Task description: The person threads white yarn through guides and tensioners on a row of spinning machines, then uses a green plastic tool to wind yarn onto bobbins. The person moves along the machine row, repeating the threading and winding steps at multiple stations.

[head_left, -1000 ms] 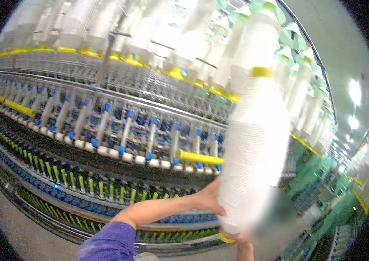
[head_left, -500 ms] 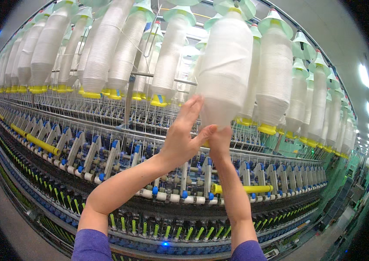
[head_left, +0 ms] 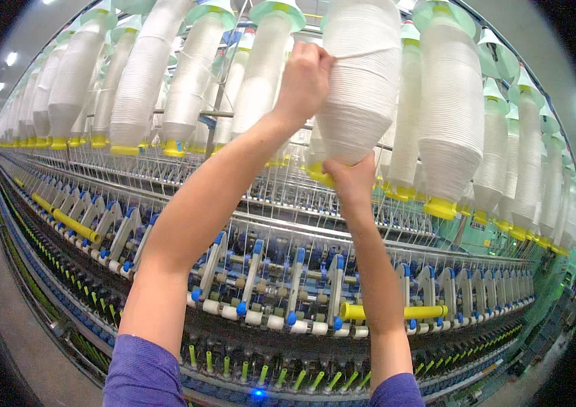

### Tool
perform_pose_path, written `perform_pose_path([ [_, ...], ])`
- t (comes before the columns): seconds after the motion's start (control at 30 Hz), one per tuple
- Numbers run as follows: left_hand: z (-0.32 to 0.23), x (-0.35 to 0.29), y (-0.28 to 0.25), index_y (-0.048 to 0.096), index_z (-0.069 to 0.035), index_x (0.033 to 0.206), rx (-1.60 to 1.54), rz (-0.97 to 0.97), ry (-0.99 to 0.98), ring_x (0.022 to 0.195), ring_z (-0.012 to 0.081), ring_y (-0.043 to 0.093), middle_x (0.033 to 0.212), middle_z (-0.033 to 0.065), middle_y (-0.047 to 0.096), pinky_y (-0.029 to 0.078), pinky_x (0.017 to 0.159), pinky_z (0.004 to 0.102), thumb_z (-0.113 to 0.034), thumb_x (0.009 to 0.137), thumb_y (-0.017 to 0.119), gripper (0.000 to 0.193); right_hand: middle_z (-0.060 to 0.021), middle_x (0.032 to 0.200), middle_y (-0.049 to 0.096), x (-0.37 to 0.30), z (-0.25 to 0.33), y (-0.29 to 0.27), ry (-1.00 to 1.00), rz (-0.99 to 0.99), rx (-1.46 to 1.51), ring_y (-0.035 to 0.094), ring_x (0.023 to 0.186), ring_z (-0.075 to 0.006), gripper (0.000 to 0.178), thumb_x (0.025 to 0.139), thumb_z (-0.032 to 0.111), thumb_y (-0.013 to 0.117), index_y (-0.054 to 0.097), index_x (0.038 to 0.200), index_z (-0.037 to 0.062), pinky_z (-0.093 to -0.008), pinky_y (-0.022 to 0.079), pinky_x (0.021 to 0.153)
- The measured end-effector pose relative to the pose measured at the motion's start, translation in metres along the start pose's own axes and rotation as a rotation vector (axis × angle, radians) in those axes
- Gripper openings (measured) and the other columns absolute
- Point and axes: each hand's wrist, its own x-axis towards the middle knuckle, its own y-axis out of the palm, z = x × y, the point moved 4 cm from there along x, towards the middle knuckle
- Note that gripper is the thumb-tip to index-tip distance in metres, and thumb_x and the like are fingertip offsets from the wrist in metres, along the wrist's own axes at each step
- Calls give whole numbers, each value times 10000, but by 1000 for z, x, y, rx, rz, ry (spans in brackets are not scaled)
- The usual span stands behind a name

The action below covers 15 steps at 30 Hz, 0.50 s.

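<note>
A large white roving bobbin [head_left: 359, 88] hangs in front of me, wound in fine ridges. My left hand [head_left: 305, 80] is raised at its left side, with thumb and fingers pinched together on a loose strand of roving [head_left: 369, 53] that slants across the winding. Under the tapered lower end, my right hand [head_left: 354, 184] is closed around the bobbin's base, its thumb pointing left. Most of the base is hidden by that hand. A yellow bobbin end [head_left: 320, 173] shows just left of the right thumb; whether it belongs to this bobbin I cannot tell.
More full bobbins [head_left: 452, 115] hang closely on both sides under pale green caps [head_left: 277, 13]. Below runs a long spinning frame with grey arms [head_left: 295, 288] and a row of green spindles [head_left: 281, 377]. Yellow tubes [head_left: 396, 312] lie along it. Thin yarns run down between.
My left hand has risen from the bobbin's lower end to its upper left side and now pinches a strand. My right hand stays at the base. The winding, smooth and blurred before, now shows ridges.
</note>
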Motion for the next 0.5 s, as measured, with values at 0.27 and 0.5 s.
perform_pose_path([
  [0.27, 18, -93, -45, 557, -30, 1002, -128, -338, -373, 584, 97, 523, 779, 12, 571, 449, 489, 241, -51, 901, 529, 107, -167, 1223, 505, 13, -42, -29, 86, 356, 579, 528, 1075, -207, 471, 912, 160, 557, 386, 1276, -84, -322, 440, 922],
  [0.5, -64, -155, 92, 448, 39, 1278, -226, 165, -294, 1183, 285, 504, 1260, 242, 509, 376, 990, 351, 83, 793, 418, 488, -156, 1168, 517, 138, -90, -34, -31, 38, 646, 526, 987, -175, 466, 925, 126, 523, 370, 1307, -92, -286, 434, 887],
])
